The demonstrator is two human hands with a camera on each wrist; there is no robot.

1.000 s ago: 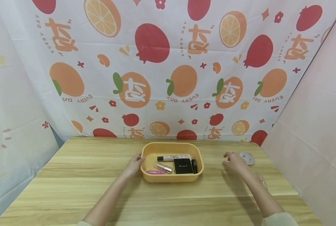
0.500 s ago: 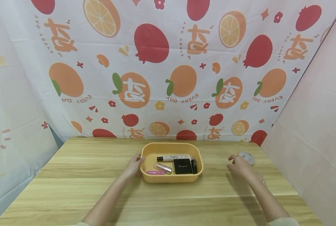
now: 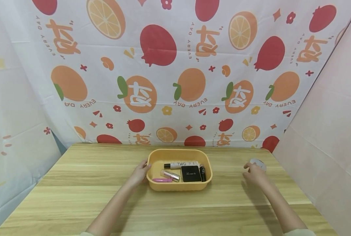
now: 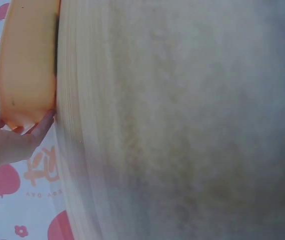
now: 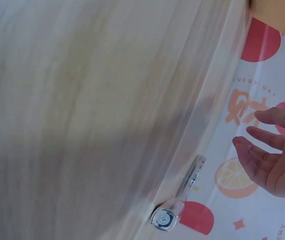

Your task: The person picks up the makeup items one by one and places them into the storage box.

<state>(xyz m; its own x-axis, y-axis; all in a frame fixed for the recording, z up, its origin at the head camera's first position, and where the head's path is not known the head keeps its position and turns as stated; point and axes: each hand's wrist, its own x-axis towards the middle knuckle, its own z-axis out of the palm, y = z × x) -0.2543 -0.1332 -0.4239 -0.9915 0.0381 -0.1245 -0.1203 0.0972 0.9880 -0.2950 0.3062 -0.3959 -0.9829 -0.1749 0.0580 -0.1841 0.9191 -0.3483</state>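
A yellow plastic basket [image 3: 181,186] stands on the wooden table. In it lie a white tube labelled TWG [image 3: 182,164], a black square case [image 3: 191,173], a black capped tube [image 3: 203,173], a clear-and-silver lipstick tube [image 3: 170,175] and a pink tube [image 3: 162,180]. My left hand [image 3: 140,172] grips the basket's left end, thumb at the rim and fingers against the outer wall [image 4: 27,75]. My right hand [image 3: 255,173] hovers with loosely bent fingers, holding nothing. Just behind it lies a flat, pale rounded object [image 3: 259,162], partly covered by that hand.
In the right wrist view, a small transparent item with a round, dial-like face [image 5: 163,219] lies beside a flat clear piece [image 5: 191,175]. Fruit-printed cloth [image 3: 166,98] hangs behind the table [image 3: 175,209]. A pale cloth wall [image 3: 328,131] rises at the right.
My right hand has shifted right, away from the basket and closer to the pale rounded object. My left hand and the basket stay put.
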